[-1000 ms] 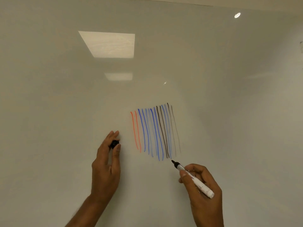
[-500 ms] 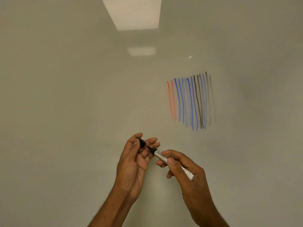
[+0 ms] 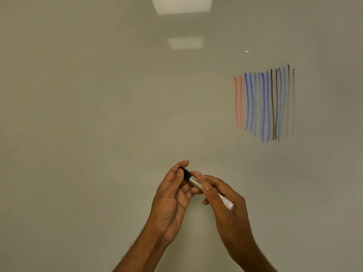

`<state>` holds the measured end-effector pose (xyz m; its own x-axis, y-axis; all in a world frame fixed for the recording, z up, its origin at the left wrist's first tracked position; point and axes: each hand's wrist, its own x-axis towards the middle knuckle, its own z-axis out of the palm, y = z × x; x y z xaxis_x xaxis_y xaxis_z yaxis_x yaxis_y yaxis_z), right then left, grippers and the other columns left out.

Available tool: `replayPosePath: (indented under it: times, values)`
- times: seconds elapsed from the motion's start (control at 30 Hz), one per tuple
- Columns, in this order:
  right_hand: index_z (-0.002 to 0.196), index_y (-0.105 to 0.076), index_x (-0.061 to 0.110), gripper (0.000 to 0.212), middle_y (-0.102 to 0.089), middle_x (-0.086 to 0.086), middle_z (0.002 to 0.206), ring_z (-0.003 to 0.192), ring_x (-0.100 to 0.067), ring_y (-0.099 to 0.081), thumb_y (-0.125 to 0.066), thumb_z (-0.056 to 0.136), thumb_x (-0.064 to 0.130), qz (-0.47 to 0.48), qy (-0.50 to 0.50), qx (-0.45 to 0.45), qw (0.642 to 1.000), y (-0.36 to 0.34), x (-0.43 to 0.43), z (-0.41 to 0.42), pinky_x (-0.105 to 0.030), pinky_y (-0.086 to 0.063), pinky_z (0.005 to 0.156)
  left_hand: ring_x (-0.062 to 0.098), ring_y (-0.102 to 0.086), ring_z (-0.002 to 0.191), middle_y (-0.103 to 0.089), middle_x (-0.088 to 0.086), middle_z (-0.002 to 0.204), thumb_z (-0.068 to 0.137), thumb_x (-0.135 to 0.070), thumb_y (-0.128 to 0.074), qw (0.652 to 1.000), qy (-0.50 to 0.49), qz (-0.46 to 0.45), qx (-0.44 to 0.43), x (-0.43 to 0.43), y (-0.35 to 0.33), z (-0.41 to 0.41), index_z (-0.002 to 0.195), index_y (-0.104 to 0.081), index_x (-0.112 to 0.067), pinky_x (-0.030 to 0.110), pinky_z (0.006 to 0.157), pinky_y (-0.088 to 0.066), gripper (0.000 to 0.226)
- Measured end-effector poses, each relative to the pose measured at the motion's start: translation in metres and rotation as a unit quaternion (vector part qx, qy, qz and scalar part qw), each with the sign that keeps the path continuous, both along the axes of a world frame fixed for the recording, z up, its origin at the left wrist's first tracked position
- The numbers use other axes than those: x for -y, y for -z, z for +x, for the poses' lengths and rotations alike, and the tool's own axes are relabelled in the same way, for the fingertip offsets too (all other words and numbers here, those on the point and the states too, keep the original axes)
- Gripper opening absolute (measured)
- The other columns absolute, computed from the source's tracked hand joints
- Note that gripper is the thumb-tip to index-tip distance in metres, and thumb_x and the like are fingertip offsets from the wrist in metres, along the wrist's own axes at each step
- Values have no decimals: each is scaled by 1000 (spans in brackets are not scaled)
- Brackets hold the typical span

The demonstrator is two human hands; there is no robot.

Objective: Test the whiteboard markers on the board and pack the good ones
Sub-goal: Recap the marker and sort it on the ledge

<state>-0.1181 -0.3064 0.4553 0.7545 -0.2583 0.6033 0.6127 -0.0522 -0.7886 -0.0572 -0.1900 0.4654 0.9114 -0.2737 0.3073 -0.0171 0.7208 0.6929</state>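
A white-barrelled marker [image 3: 211,192] lies slanted between both hands, low in the middle of the view. My right hand [image 3: 225,205] grips its barrel. My left hand [image 3: 172,195] pinches the black cap [image 3: 184,172], which sits over the marker's tip end. The glossy whiteboard [image 3: 98,114] fills the view. Several vertical test strokes [image 3: 264,104] in red, blue and black or brown stand at the upper right; the rightmost ones look faint.
Ceiling lights reflect as bright rectangles [image 3: 181,4] at the top of the board. No box or other markers are in view.
My right hand drew the marker away from the strokes and met my left hand. The cap, apart from the tip before, now sits over it. The view shifted left.
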Motion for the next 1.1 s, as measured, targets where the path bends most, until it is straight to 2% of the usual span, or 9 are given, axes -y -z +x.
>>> replayPosePath:
  times: [0.2, 0.4, 0.57, 0.67, 0.73, 0.8, 0.9, 1.0, 1.1]
  values:
    - [106, -74, 22, 29, -75, 18, 98, 91, -3, -70, -54, 87, 32, -5, 7, -22, 1000, 13, -22, 7, -14, -53, 75, 25, -72, 89, -70, 18, 97, 104, -11, -48, 999, -11, -19, -44, -20, 20, 4, 126, -64, -4, 32, 73, -62, 28]
    - [104, -71, 27, 29, -74, 22, 94, 90, -1, -69, -53, 85, 38, -13, 6, -58, 998, 39, -47, 16, -11, -52, 74, 24, -71, 93, -69, 16, 99, 96, -15, -55, 997, -35, -16, -61, -45, 49, 8, 125, -65, -6, 38, 85, -62, 32]
    - [106, -73, 19, 20, -75, 14, 99, 95, -6, -69, -55, 98, 17, -24, -42, -75, 996, 55, -62, 22, -15, -52, 77, 22, -72, 91, -72, 13, 95, 101, -13, -49, 997, -27, 1, -66, -68, 69, 13, 124, -63, -7, 32, 77, -62, 28]
    - [106, -71, 14, 15, -76, 2, 99, 90, -14, -71, -61, 95, 17, -21, -71, -102, 992, 75, -64, 22, -21, -54, 74, 24, -71, 97, -71, 18, 102, 104, -13, -46, 996, -40, 50, -66, -85, 88, 16, 124, -63, -8, 32, 78, -62, 27]
    - [102, -72, 17, 13, -75, -2, 91, 84, -20, -70, -68, 91, 21, -37, -62, -124, 990, 96, -62, 22, -24, -55, 71, 27, -71, 104, -71, 22, 109, 105, -13, -45, 992, -59, 90, -66, -97, 106, 16, 126, -62, -8, 35, 86, -62, 28]
    - [98, -73, 22, 10, -74, 0, 86, 80, -19, -68, -72, 90, 18, -80, -41, -150, 985, 123, -58, 23, -26, -53, 71, 30, -70, 109, -72, 23, 115, 107, -13, -43, 984, -80, 144, -67, -109, 128, 16, 128, -60, -6, 39, 95, -59, 28]
    - [98, -72, 29, 11, -71, 6, 84, 75, -12, -64, -71, 92, 20, -173, -24, -185, 967, 168, -58, 25, -19, -48, 67, 30, -68, 113, -72, 20, 119, 107, -15, -45, 963, -99, 239, -77, -123, 166, 14, 129, -59, -5, 42, 101, -53, 27]
    - [101, -69, 33, 9, -68, 11, 84, 78, -10, -62, -66, 95, 28, -241, -10, -234, 942, 220, -60, 30, -24, -48, 69, 25, -69, 114, -75, 12, 117, 105, -14, -50, 939, -108, 312, -98, -133, 209, 11, 126, -63, -7, 38, 98, -55, 26]
    - [107, -66, 35, 11, -67, 19, 91, 85, -4, -62, -62, 97, 33, -293, 32, -270, 917, 273, -61, 36, -24, -51, 74, 15, -71, 110, -77, 0, 113, 105, -13, -53, 905, -126, 387, -119, -140, 254, 9, 128, -65, -20, 30, 97, -56, 27]
